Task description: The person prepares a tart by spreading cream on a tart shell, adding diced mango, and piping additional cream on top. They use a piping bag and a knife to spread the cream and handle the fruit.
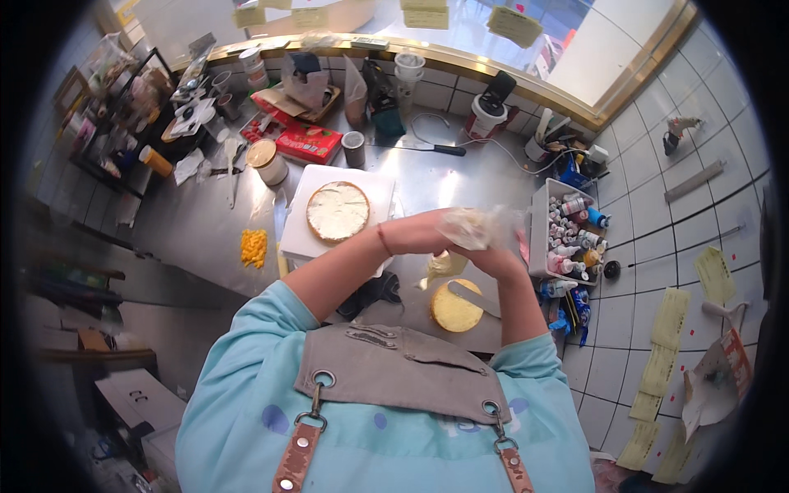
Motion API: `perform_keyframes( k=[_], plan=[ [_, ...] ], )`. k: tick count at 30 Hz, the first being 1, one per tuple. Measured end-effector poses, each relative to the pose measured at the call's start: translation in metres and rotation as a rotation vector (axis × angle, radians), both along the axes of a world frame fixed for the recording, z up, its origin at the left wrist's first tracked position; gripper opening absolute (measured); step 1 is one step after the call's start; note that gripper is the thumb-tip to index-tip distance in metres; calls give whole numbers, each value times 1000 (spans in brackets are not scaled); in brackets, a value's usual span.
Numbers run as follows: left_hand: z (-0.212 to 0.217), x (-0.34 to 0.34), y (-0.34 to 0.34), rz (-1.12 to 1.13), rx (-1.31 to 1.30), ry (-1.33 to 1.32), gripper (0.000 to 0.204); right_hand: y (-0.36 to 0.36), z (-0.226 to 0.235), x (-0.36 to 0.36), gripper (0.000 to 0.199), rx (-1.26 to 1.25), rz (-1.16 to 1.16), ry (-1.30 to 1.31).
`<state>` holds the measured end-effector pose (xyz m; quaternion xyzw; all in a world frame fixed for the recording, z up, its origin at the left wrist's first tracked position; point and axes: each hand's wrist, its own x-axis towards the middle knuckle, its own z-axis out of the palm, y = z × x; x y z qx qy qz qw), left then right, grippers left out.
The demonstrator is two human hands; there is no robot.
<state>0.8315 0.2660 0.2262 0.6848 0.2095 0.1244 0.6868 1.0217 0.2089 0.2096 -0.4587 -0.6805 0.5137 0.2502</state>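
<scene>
My left hand (422,231) and my right hand (496,261) come together over the worktop, both closed on a clear plastic piping bag (470,228). Its crumpled top spreads above my hands, slightly blurred. Below them shows a pale, cream-filled lower part (445,264). Most of my fingers are hidden. Just under my right hand lies a round yellow cake layer (454,311) with a metal spatula (475,297) across it. To the left, a cake round topped with white cream (338,211) sits on a white square board (297,226).
Diced yellow fruit (254,248) lies left of the board. A lidded jar (267,162), a red box (308,144) and a black-handled knife (448,150) are farther back. On the right, a white bin (538,234) holds several small bottles. A dark cloth (371,294) lies near my left forearm.
</scene>
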Motion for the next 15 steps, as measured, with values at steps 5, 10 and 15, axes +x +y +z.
perform_keyframes(
  k=[5,10,15],
  plan=[
    [-37,38,-35,430,1051,-409,33,-21,-45,-12,35,776,-227,-41],
    [-25,26,-59,427,893,-461,24,2,-61,-32,22,814,-347,-420],
    [-16,1,-67,283,763,-528,25,13,-66,-49,24,865,-489,-448]
  ],
)
